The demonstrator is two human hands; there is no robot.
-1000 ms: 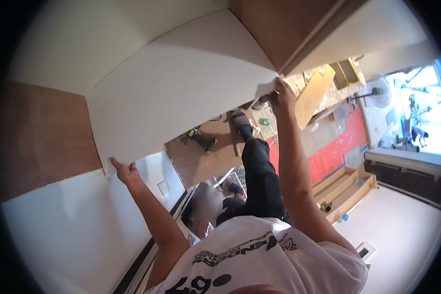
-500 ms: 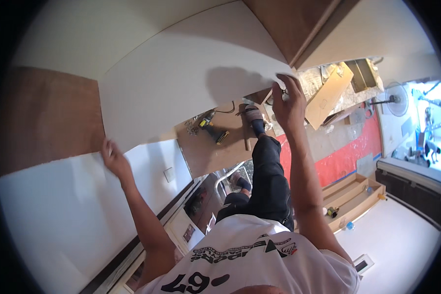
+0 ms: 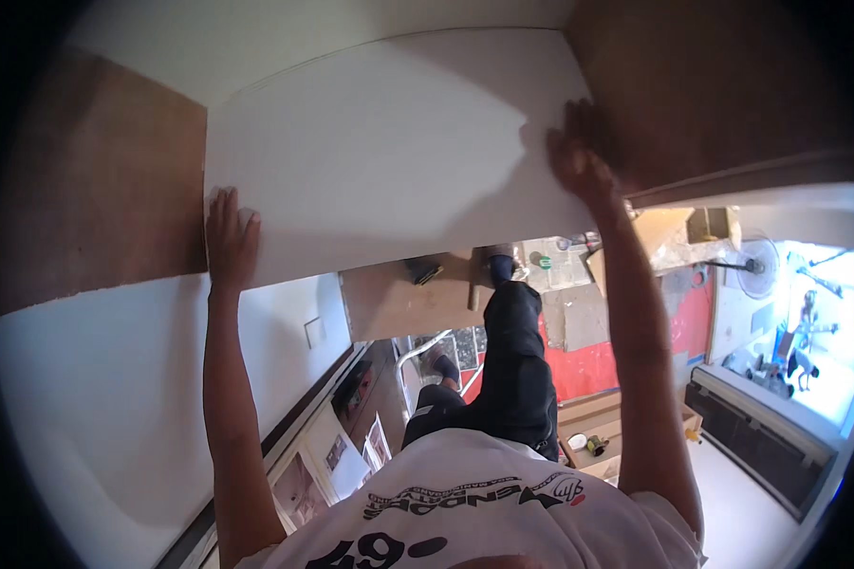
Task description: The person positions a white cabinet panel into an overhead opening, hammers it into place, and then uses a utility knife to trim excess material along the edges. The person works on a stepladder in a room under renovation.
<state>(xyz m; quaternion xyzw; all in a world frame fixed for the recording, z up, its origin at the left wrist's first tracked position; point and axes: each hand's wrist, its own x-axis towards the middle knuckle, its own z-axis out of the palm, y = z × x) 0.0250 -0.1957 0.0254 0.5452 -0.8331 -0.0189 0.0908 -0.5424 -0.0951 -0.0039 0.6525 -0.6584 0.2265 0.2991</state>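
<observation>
One smooth white panel (image 3: pixel 389 142) lies flat between two brown wood-grained panels, the left one (image 3: pixel 114 180) and the right one (image 3: pixel 712 95); two bare hands are at its ends; the left hand (image 3: pixel 230 235) is laid out flat, fingers straight, at the left end; the right hand (image 3: pixel 582 163), blurred, is spread at the right end beside the brown wood, its exact contact hard to tell; below, one open wooden tray (image 3: pixel 669 434) holds a round white object (image 3: pixel 577 442) and a dark-and-yellowish item (image 3: pixel 597 444); one square plate (image 3: pixel 314 331) sits on the white wall (image 3: pixel 133 379).
</observation>
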